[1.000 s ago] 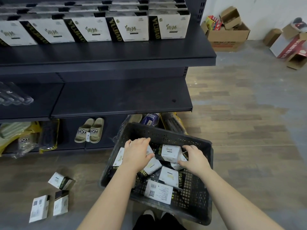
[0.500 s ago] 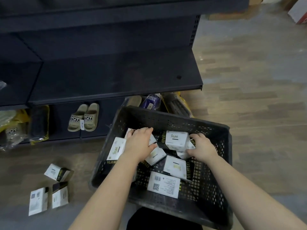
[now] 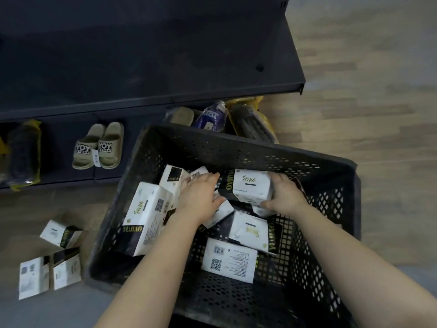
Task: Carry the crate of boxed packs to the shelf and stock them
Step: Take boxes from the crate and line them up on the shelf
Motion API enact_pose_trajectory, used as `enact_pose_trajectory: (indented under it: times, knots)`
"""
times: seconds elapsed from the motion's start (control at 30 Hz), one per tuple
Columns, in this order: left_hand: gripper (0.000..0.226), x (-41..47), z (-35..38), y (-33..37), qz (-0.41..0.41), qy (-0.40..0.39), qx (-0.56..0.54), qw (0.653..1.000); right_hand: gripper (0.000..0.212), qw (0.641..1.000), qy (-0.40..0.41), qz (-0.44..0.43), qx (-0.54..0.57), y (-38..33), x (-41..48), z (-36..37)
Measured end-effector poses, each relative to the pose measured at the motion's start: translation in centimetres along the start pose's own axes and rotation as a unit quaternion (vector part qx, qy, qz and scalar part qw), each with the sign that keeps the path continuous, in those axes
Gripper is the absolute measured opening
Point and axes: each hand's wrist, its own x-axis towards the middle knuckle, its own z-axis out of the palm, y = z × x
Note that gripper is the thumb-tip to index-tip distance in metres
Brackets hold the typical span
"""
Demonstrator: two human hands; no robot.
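Shelf (image 3: 151,74) looms closer — right hand (image 3: 287,197) now grips pack (image 3: 250,187).

Dim, soft light (wide-angle bending at edges), slight motion blur

Beige slippers (image 3: 98,146), bagged shoes (image 3: 210,116)

Black perforated crate (image 3: 236,147), parked just before the dark shelf (image 3: 165,67); white-and-black boxed packs (image 3: 246,230) jumbled loosely inside.
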Motion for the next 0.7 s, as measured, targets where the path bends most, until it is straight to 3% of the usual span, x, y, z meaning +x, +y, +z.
enact_pose_trajectory:
  times: [0.2, 0.4, 0.7]
  knots:
    - [0.066, 0.2, 1.4, -1.1, -0.009, -0.009, 0.001, 1.000, 0.104, 0.997, 0.023, 0.028, -0.061, -0.6, 0.9, 1.6]
    - [0.067, 0.2, 1.9, -1.6, -0.019, -0.017, 0.001, 1.000, 0.088, 0.998, 0.055, 0.031, 0.003, -1.1, 1.0, 2.7]
    - [0.068, -1.2, 0.4, -1.7, -0.016, -0.015, -0.001, 1.000, 0.095, 0.996, 0.063, 0.048, 0.039, -1.6, -0.6, 1.1]
